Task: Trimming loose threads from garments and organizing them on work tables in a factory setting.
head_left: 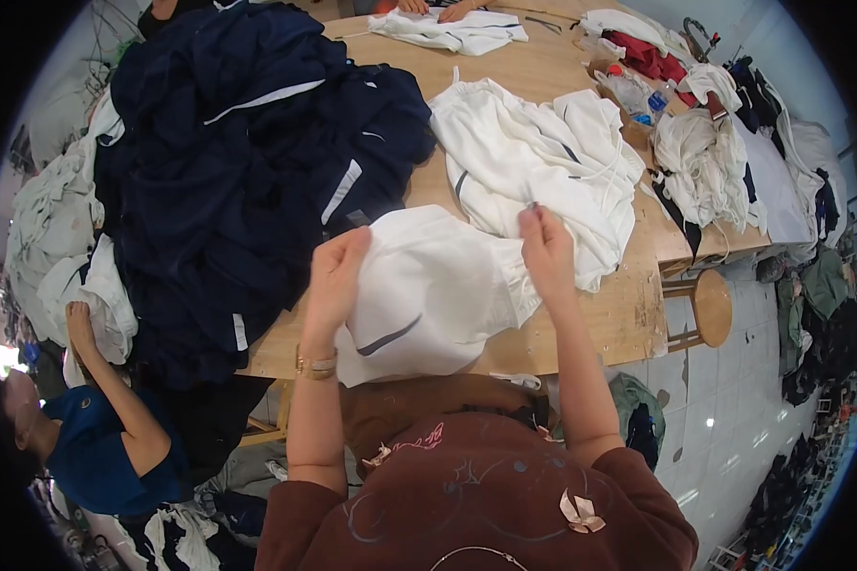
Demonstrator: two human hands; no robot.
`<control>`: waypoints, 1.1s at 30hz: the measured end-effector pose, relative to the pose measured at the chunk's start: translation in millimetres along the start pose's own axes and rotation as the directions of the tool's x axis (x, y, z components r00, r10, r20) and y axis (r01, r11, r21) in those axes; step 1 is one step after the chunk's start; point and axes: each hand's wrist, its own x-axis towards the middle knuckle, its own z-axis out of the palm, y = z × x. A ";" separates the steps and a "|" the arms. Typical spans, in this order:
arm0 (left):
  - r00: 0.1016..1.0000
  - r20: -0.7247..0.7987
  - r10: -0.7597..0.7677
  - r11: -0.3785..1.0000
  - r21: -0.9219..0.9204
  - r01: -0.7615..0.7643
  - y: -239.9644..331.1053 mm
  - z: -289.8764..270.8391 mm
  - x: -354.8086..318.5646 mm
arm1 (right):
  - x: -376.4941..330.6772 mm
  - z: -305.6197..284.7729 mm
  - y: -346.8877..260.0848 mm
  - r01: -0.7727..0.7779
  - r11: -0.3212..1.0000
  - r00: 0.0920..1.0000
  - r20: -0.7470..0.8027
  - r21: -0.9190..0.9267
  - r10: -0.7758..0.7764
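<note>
A white garment (419, 285) with a dark curved stripe and a gathered edge on its right hangs in front of me over the table's near edge. My left hand (338, 271) is closed on its upper left edge; a bracelet circles that wrist. At the garment's gathered right side, my right hand (548, 249) is raised with thumb and fingers pinched together. What lies between those fingertips is too small to make out. Just beyond my right hand lies a heap of white drawstring garments (543, 162) with short dark stripes.
A tall pile of navy garments (219, 181) covers the table's left side. Another person's hand (81, 324) rests on white cloth at left; a co-worker's hands (438, 9) handle white cloth at the far edge. Right are a plastic bottle (659, 98), more white garments (703, 157) and a wooden stool (712, 306).
</note>
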 end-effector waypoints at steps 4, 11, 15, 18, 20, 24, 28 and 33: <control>0.996 0.018 -0.087 0.734 0.677 0.052 -28.2 -47.4 -19.1 | -2.0 -13.2 17.6 -0.234 0.945 0.972 0.079 0.229 0.221; 0.982 -0.061 0.177 0.628 0.776 -0.065 -34.6 -22.8 -8.3 | -14.8 14.0 67.3 -0.196 0.967 0.970 0.109 -0.161 0.215; 0.985 -0.005 0.175 0.670 0.733 -0.115 -42.1 16.6 6.1 | -17.8 43.1 61.9 -0.152 0.972 0.973 0.142 -0.181 0.179; 0.977 0.104 0.184 0.616 0.763 -0.197 -47.6 43.9 4.5 | -8.5 50.3 83.2 -0.166 0.957 0.955 0.201 -0.237 0.216; 0.977 0.158 0.144 0.647 0.732 -0.213 -52.8 48.7 -4.5 | -4.2 52.7 81.6 -0.182 0.950 0.945 0.221 -0.253 0.240; 0.954 0.176 0.242 0.703 0.646 -0.298 -53.3 48.6 -23.5 | -3.2 52.6 73.4 -0.283 0.942 0.878 0.347 -0.179 0.329; 0.942 0.189 0.277 0.682 0.652 -0.331 -50.3 48.4 -36.9 | -6.9 50.0 68.0 -0.449 0.889 0.808 0.467 0.094 0.359; 0.887 0.130 0.444 0.642 0.645 -0.416 -48.6 47.2 -45.2 | -9.4 41.1 47.1 -0.580 0.658 0.784 0.548 0.480 0.291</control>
